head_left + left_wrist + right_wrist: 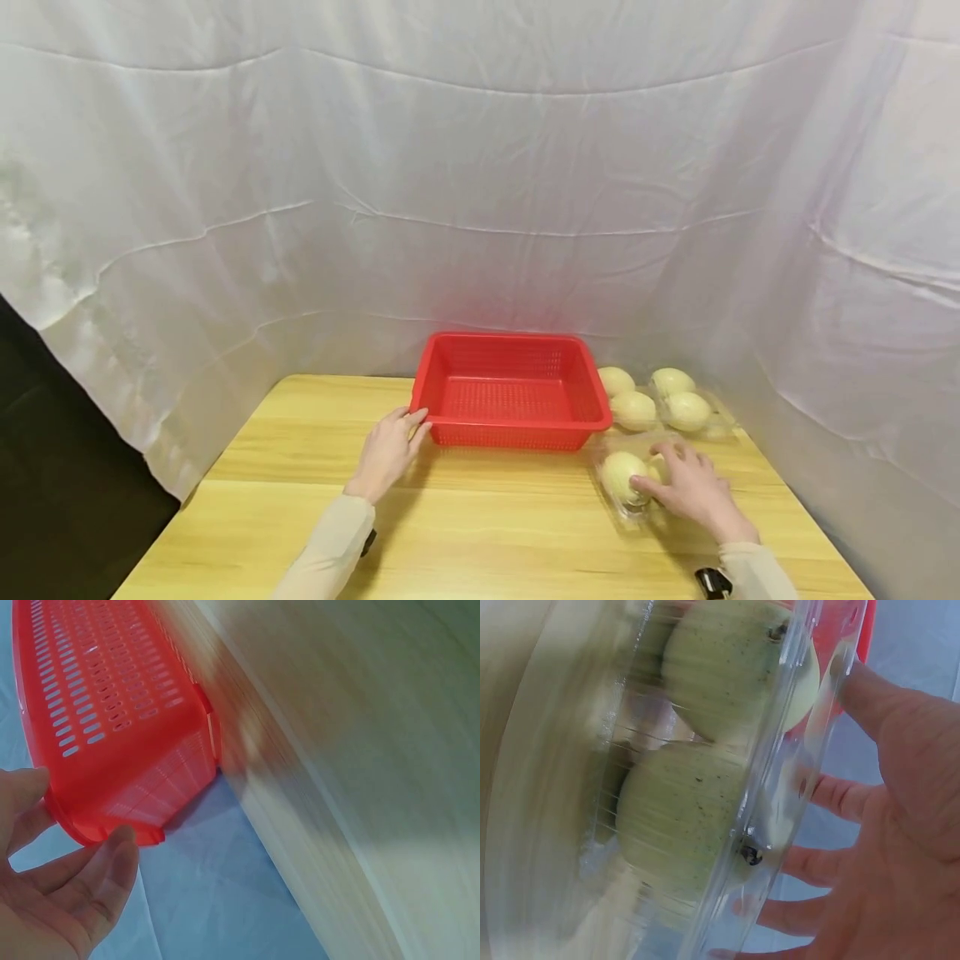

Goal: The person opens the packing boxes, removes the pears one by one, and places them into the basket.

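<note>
My left hand point(390, 450) grips the near left corner of a red plastic basket point(517, 437), its thumb and fingers at the rim. In the left wrist view, the basket's slotted wall point(97, 682) shows beside that hand point(60, 900). My right hand point(697, 487) reaches over a clear plastic box point(626, 517), fingers spread above the pale yellow-green round fruit point(622, 475) inside. Its thumb is near one fruit and part of another is hidden under the hand. In the right wrist view, the fingertips of the hand point(877, 825) overlap the box's clear edge point(739, 832), beside two speckled fruits point(679, 817).
Behind the near box, several more pale fruits point(688, 412) sit in clear plastic packaging, right of the basket. Everything stands on a light wooden table point(480, 533). Pale fabric point(480, 208) hangs along the back and both sides.
</note>
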A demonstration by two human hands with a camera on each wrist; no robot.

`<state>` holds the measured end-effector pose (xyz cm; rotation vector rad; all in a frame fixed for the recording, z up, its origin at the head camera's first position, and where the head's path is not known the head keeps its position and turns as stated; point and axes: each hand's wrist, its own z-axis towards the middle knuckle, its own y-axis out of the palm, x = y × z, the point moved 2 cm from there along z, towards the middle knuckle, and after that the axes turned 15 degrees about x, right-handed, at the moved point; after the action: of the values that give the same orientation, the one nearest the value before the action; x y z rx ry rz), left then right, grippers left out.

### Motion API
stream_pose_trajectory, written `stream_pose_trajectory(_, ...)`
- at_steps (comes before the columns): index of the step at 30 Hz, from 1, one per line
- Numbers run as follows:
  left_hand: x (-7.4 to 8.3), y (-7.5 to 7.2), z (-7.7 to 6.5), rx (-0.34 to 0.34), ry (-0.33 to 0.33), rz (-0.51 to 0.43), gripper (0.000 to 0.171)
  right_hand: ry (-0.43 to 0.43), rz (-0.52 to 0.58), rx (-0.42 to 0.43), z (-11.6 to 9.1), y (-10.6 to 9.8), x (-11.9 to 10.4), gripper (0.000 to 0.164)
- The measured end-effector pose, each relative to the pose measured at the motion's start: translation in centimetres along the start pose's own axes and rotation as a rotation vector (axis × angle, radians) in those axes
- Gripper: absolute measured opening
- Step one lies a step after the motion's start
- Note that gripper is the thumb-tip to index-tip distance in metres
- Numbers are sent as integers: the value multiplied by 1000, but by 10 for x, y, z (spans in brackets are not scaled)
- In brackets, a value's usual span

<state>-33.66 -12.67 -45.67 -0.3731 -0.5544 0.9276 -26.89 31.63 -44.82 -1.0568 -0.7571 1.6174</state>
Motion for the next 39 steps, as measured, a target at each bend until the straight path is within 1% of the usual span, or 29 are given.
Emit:
stream_pose_trajectory(6,-1,2,0,-15,-19,3,30,-99,3,40,-3,2,-13,64)
stream_pose_trajectory(10,-1,2,1,-22,-11,12,30,-136,-12,63,-5,3,-22,66)
stream_pose_trajectory(13,-1,2,1,-25,-2,17,30,-128,-36,53,-7,4,-29,68)
stream_pose_trajectory(18,-1,2,1,-28,4,18,29,-112,-70,33,-8,4,-41,67)
stream_pose_trajectory(25,0,1,3,-27,14,31,27,-171,-115,31,-12,8,-61,73)
stream_pose_trajectory(28,0,1,4,-44,20,43,27,-196,-123,31,-15,11,-69,75)
stream_pose_trajectory(33,2,3,5,-65,46,46,27,-219,-111,23,-19,14,-80,78)
stream_pose_trajectory(39,2,0,3,-41,50,45,25,-249,-67,-39,-18,18,-99,84)
